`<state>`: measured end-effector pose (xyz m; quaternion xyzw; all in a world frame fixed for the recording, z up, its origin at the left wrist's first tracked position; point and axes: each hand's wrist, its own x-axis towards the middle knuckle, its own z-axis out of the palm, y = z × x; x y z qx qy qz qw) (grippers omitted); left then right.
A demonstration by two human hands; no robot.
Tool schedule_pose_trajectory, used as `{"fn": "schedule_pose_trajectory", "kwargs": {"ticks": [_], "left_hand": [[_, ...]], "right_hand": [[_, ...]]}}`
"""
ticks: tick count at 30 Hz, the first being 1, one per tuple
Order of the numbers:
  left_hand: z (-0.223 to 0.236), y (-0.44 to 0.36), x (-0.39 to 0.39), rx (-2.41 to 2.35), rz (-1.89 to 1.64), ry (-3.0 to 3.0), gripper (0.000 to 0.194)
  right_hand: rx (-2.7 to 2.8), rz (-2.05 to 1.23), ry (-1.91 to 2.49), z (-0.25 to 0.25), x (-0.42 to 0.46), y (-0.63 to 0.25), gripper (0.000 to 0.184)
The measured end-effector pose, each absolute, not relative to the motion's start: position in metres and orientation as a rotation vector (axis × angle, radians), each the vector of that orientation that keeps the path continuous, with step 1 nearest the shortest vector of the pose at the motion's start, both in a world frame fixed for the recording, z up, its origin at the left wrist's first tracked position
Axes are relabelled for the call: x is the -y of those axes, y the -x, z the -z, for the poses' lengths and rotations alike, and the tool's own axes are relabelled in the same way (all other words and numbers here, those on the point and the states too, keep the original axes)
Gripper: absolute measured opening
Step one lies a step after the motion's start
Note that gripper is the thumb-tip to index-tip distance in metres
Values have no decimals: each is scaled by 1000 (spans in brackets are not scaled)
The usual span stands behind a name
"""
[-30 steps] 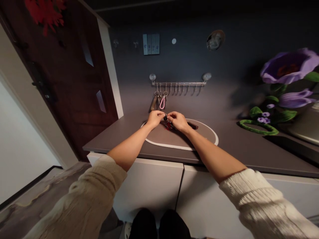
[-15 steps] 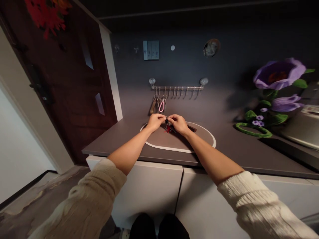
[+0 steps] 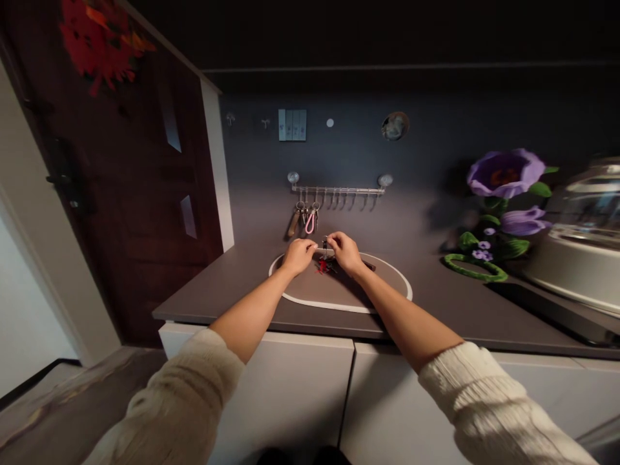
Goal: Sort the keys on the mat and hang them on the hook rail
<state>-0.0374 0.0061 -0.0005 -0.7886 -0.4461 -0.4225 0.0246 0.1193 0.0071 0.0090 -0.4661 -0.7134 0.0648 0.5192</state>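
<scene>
My right hand (image 3: 345, 252) pinches a key ring (image 3: 325, 240) between thumb and fingertips, above the oval mat (image 3: 334, 305). Dark pieces and keys hang from the ring. Below them, at mat level, shows a red tassel-like piece (image 3: 321, 266); whether it hangs from the ring or rests on the mat I cannot tell. My left hand (image 3: 299, 256) is just left of the ring, its thumb and fingertips drawn together, with nothing visible between them. Partly behind my right wrist lies a dark brown item (image 3: 369, 265) on the mat.
A clear hook rail (image 3: 339, 190) on the wall carries keys with a brown fob (image 3: 294, 223) and a pink loop (image 3: 310, 222). Purple flowers (image 3: 506, 174) and a pale domed appliance (image 3: 571, 265) stand right on the counter (image 3: 203, 290). A dark door (image 3: 159, 258) is at left.
My left hand has come away from the key ring, leaving a small gap. My right hand keeps the ring, now held a little higher over the mat. The camera view has tilted up slightly.
</scene>
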Motion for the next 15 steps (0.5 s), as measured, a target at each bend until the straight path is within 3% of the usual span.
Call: {"fn": "schedule_pose_trajectory", "kwargs": {"ticks": [15], "left_hand": [[7, 35, -14, 1422, 1119, 2341, 29]], "right_hand": [[1278, -516, 1086, -69, -60, -104, 10]]}}
